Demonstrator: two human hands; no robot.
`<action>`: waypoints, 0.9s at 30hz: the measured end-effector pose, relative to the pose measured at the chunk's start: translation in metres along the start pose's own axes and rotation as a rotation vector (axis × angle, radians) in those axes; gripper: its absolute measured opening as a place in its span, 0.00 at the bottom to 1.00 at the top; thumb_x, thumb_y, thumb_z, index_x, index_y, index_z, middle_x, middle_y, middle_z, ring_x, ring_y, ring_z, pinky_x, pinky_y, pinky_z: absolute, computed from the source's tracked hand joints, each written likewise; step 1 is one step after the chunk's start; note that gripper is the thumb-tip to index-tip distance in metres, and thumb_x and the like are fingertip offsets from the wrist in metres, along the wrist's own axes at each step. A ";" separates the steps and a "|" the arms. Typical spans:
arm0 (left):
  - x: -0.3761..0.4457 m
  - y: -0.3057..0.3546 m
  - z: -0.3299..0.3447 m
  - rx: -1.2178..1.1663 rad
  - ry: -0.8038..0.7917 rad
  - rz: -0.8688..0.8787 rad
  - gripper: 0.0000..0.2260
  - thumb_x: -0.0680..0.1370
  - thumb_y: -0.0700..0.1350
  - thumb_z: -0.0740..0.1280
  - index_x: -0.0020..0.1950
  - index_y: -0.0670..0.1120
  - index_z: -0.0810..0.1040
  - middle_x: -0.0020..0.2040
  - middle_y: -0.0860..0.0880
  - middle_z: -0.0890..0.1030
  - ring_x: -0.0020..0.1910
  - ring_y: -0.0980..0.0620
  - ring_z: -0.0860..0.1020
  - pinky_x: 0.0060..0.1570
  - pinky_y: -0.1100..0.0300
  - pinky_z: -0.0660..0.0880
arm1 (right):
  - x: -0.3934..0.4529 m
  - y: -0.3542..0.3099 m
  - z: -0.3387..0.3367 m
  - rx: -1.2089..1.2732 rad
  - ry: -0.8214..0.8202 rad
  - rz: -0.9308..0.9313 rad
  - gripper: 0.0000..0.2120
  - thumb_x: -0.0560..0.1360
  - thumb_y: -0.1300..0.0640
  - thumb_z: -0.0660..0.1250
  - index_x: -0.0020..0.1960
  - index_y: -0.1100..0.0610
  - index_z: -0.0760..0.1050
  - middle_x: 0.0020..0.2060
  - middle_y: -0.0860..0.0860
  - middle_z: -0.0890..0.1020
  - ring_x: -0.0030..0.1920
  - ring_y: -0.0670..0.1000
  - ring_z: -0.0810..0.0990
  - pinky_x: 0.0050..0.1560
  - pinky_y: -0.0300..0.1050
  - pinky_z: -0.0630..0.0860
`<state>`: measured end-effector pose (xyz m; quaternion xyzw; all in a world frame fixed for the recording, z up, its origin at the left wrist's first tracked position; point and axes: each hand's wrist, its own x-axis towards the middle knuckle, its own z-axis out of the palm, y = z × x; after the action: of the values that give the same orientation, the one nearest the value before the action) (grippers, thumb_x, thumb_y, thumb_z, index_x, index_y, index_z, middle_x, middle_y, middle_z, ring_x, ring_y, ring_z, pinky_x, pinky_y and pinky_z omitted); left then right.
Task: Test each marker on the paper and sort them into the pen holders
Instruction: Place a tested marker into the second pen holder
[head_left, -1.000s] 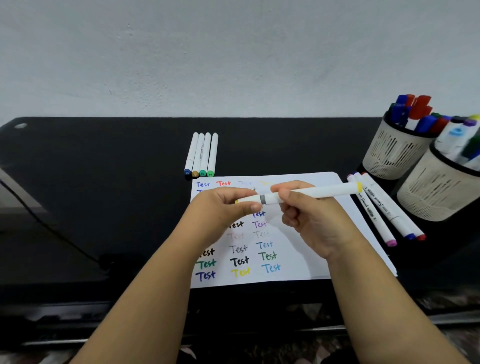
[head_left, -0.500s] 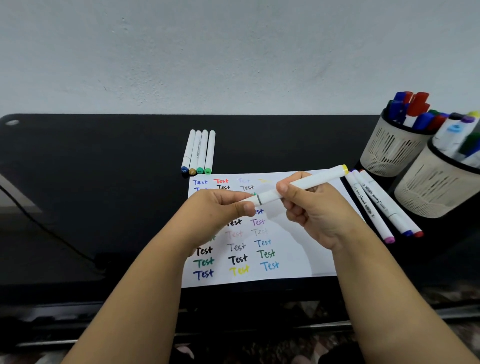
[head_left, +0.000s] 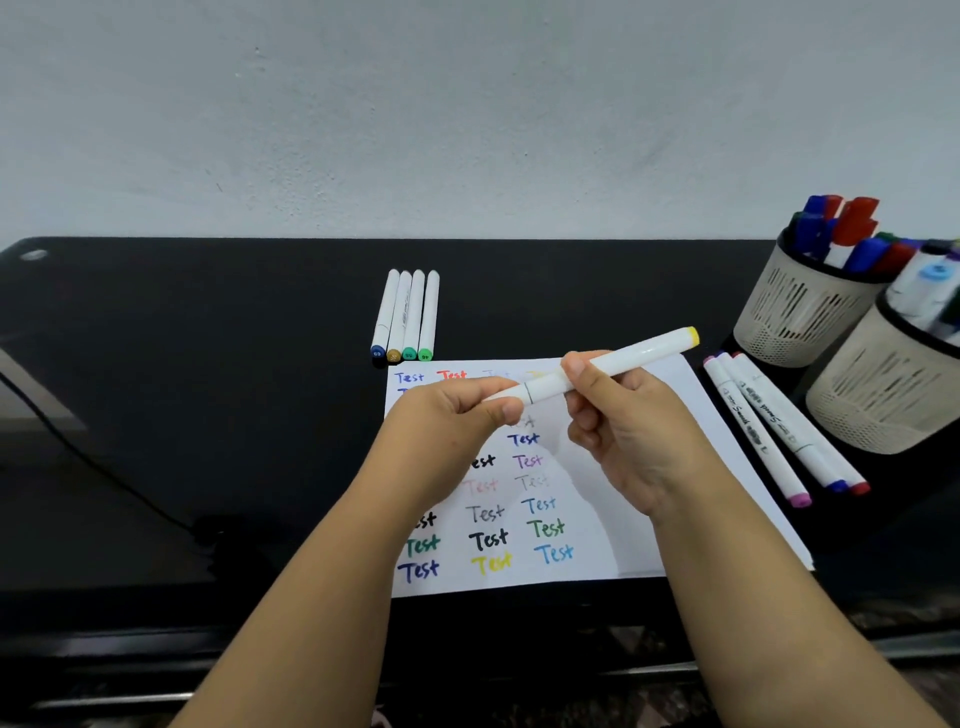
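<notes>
We observed that the yellow-capped marker (head_left: 602, 370) had tilted from near level to a clear slope, its yellow end raised toward the upper right. The right hand (head_left: 631, 431) had turned with it while gripping the barrel, and the left hand (head_left: 457, 421) had kept its pinch on the lower end, both hands having lifted slightly over the paper (head_left: 654, 519)

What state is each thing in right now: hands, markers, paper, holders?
Left hand: pinches the yellow marker's near end.
Right hand: grips its barrel.
Yellow marker: held tilted above the paper.
Paper: flat, covered in "Test" words.
Four markers: capped, lying side by side.
Pen holders: upright, holding markers.
</notes>
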<state>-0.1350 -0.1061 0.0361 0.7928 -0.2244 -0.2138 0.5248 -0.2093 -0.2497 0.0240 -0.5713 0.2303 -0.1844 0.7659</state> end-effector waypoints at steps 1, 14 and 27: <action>0.000 -0.001 0.000 0.002 0.001 -0.001 0.07 0.75 0.52 0.68 0.38 0.60 0.82 0.47 0.48 0.82 0.44 0.52 0.76 0.42 0.64 0.70 | 0.000 -0.001 0.000 0.035 0.039 -0.014 0.04 0.73 0.55 0.69 0.43 0.55 0.76 0.28 0.48 0.73 0.29 0.44 0.68 0.30 0.36 0.67; -0.007 -0.007 -0.020 0.008 0.009 -0.012 0.09 0.75 0.50 0.68 0.36 0.63 0.79 0.38 0.49 0.78 0.32 0.57 0.68 0.31 0.67 0.66 | -0.009 0.007 -0.002 -0.953 0.372 -0.686 0.12 0.72 0.60 0.72 0.54 0.50 0.79 0.46 0.43 0.66 0.48 0.43 0.63 0.46 0.23 0.63; -0.023 -0.017 -0.014 -0.018 -0.059 0.072 0.18 0.75 0.54 0.68 0.65 0.59 0.73 0.56 0.64 0.78 0.57 0.65 0.75 0.48 0.68 0.70 | -0.026 -0.003 -0.013 -1.292 0.262 -0.869 0.10 0.70 0.72 0.67 0.48 0.60 0.78 0.44 0.54 0.77 0.42 0.58 0.73 0.34 0.51 0.74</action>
<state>-0.1431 -0.0763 0.0277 0.7728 -0.2663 -0.2198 0.5325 -0.2387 -0.2466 0.0274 -0.9154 0.1363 -0.3629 0.1081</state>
